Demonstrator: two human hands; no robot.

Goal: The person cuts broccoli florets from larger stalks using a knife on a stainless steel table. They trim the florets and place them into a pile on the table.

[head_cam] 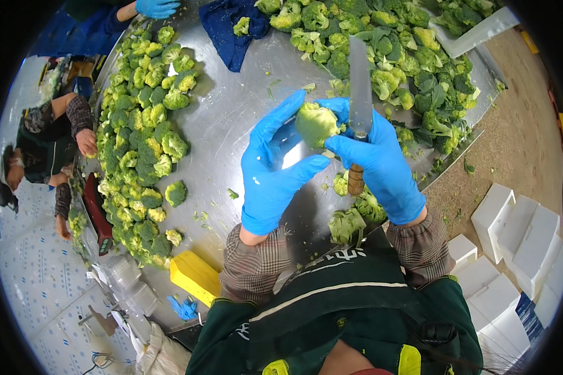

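Observation:
My left hand (274, 173), in a blue glove, is cupped with thumb and fingers apart around the left side of a trimmed broccoli piece (315, 125). A gap shows between palm and piece; whether the fingers behind touch it is hidden. In my right hand (384, 159), also gloved, is a knife with a broad blade (360, 86) pointing away from me and a wooden handle (355, 180). The right thumb and forefinger also pinch the broccoli piece. Below the hands, a broccoli head (347, 226) rests stem-up at the near edge of the metal table (225, 126).
Broccoli florets (143, 140) are heaped on the left; uncut broccoli (389, 51) lies at far right. A blue cloth (234, 33), yellow container (194, 277) and crumpled glove (183, 307) lie about. Another person's hand (86, 142) touches the florets. White boxes (492, 300) stand right.

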